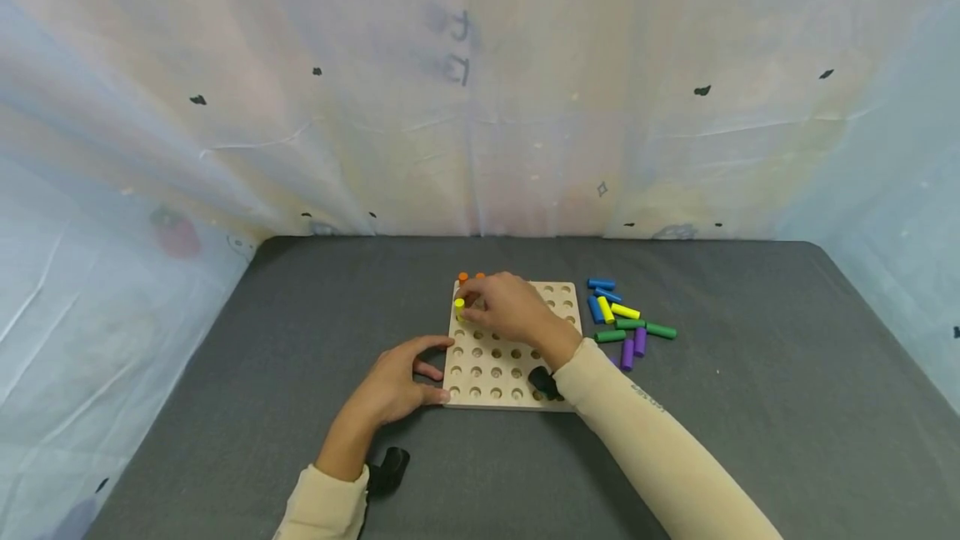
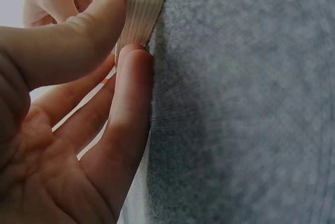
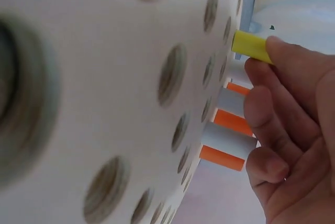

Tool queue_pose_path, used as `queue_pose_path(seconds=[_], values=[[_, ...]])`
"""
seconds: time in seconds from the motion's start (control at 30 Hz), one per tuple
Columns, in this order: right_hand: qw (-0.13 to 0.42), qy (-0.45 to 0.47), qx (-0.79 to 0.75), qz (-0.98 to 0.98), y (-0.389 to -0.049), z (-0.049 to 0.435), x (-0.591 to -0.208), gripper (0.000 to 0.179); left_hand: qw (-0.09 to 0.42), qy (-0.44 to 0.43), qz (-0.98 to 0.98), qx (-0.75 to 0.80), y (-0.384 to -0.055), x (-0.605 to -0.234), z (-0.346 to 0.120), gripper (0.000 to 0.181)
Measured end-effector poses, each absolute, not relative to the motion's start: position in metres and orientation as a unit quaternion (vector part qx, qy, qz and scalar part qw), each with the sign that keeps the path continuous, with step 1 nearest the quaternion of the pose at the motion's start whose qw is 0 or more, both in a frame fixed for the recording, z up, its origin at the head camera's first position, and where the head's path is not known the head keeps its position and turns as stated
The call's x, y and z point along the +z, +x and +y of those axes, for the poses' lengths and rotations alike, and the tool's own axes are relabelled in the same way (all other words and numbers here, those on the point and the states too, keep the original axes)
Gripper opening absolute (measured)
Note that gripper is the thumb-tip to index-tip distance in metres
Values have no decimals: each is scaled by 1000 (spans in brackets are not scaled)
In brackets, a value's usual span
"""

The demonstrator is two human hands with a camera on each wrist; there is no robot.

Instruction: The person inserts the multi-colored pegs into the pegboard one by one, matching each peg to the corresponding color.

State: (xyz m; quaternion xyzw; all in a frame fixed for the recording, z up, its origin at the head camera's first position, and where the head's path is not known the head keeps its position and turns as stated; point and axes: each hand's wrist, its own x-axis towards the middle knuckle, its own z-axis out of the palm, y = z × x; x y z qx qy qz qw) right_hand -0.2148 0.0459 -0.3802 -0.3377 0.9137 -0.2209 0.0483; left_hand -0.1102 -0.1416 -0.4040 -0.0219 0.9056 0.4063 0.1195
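A wooden pegboard (image 1: 475, 397) with rows of round holes lies on the table. My left hand (image 1: 397, 380) touches its left side with thumb and fingertips, the thumb near the front corner; the left wrist view shows these fingertips against the board's edge (image 2: 141, 9). Over the board's far left part, my right hand (image 1: 510, 307) pinches a yellow peg (image 3: 252, 47) between thumb and finger. The peg's lower end meets the board; whether it sits in a hole I cannot tell. Orange pegs (image 3: 222, 157) stand upright in the board beyond, partly behind the right hand.
Right of the board lies a loose group of pegs: blue (image 1: 601, 283), yellow (image 1: 625, 312), green (image 1: 661, 331) and purple (image 1: 627, 354). Grey cloth (image 1: 750, 407) covers the table. Pale printed curtains (image 1: 525, 148) hang behind it and at both sides.
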Motion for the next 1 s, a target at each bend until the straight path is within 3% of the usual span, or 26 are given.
queue_pose_path(seconds=[0.5,1.0], values=[[64,-337,-174,923,-207,47,-373,36,116,-19,906,408,-109,-405,-143,74],[6,-258,-235,937,-200,140,-350,34,103,-19,913,393,-109,-403,-147,75]])
